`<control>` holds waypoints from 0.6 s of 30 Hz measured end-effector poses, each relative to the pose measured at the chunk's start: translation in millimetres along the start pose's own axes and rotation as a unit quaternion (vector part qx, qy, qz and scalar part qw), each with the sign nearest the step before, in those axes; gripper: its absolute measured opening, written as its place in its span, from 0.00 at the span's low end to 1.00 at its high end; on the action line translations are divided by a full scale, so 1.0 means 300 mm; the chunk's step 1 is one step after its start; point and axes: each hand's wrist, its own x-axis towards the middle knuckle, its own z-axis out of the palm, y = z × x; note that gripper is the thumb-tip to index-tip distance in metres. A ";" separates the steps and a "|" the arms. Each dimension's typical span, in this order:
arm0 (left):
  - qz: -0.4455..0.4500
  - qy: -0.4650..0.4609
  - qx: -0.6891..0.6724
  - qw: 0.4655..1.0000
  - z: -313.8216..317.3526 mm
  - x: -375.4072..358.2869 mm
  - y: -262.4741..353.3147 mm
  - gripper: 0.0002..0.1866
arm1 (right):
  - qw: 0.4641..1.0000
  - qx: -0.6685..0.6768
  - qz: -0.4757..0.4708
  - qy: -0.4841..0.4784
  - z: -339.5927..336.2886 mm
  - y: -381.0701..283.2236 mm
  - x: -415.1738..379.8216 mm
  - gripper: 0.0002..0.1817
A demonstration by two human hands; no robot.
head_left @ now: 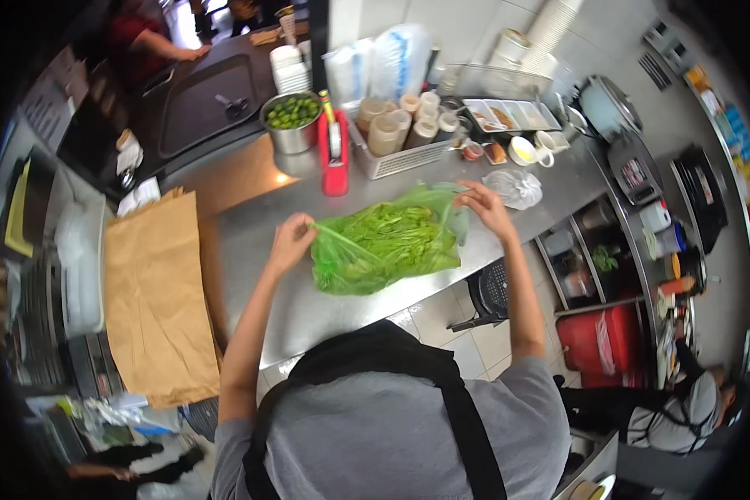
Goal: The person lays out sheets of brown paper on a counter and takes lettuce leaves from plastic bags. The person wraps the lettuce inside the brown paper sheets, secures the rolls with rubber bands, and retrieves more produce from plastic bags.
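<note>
A green translucent plastic bag (pixel 342 271) lies on the steel counter (pixel 262 321), with leafy greens (pixel 387 233) inside it. My left hand (pixel 293 240) pinches the bag's edge at its left end. At the upper right end, my right hand (pixel 485 208) has its fingers closed on the bag's rim. The bag is stretched between both hands, and the leaves show through it.
Behind the bag stand a red holder (pixel 333 162), a metal pot of green limes (pixel 292 133) and a basket of containers (pixel 404 158). Brown paper (pixel 158 300) lies left. A knotted plastic bag (pixel 513 188) sits right. A co-worker (pixel 683 408) is at lower right.
</note>
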 end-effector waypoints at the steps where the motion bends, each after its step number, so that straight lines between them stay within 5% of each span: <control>1: -0.026 -0.009 -0.033 0.999 0.028 -0.010 -0.025 0.06 | 0.995 0.081 0.012 0.048 0.026 0.068 0.004 0.20; 3: -0.007 0.021 -0.003 1.000 0.070 -0.057 -0.070 0.09 | 0.958 -0.271 -0.067 0.068 0.084 0.316 0.012 0.21; 5: -0.014 0.038 0.004 0.999 0.094 -0.116 -0.070 0.16 | 0.924 -0.381 -0.038 0.008 0.175 0.453 0.011 0.22; 10: -0.135 -0.041 -0.192 0.971 0.161 -0.210 -0.005 0.37 | 0.937 -0.346 0.036 0.029 0.064 0.534 0.183 0.25; 12: -0.193 -0.045 -0.213 0.957 0.180 -0.207 0.048 0.39 | 0.908 -0.406 0.081 0.057 0.046 0.548 0.271 0.24; 15: -0.230 -0.032 -0.222 0.947 0.177 -0.212 0.051 0.38 | 0.963 -0.233 0.029 0.135 0.035 0.566 0.318 0.20; 18: -0.226 -0.021 -0.213 0.950 0.239 -0.215 -0.022 0.38 | 0.955 -0.214 0.027 0.203 0.001 0.499 0.144 0.17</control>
